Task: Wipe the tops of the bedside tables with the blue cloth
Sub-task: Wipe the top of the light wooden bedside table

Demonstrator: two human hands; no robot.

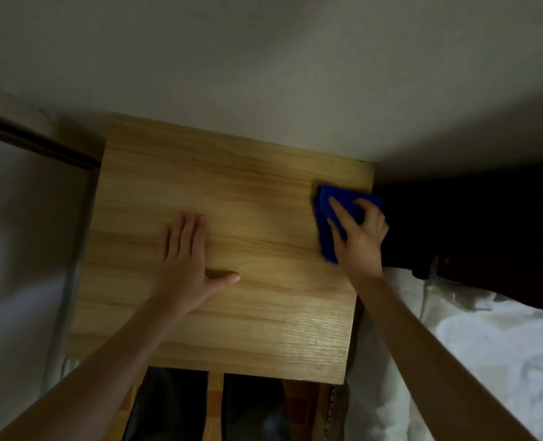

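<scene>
Blue cloth (325, 218) lies bunched at the far right edge of the bedside table (232, 329), a light wood-grain top. The right hand (359, 233) presses it down, fingers curled over it. The left hand (187, 259) rests flat on the middle of the top, fingers straight, thumb spread. A pale wall (263, 74) stands behind the table, with white bedding (486, 345) just beside it on the right.

The right fingers (343, 214) cover the middle of the cloth (340, 195). Right of those fingers everything sinks into darkness, unreadable. Left of the left fingers (184, 230) a pale panel (25, 233) is blurred. The left forearm (88, 361), right forearm (438, 345) and bed (486, 345) run off the frame's edges.
</scene>
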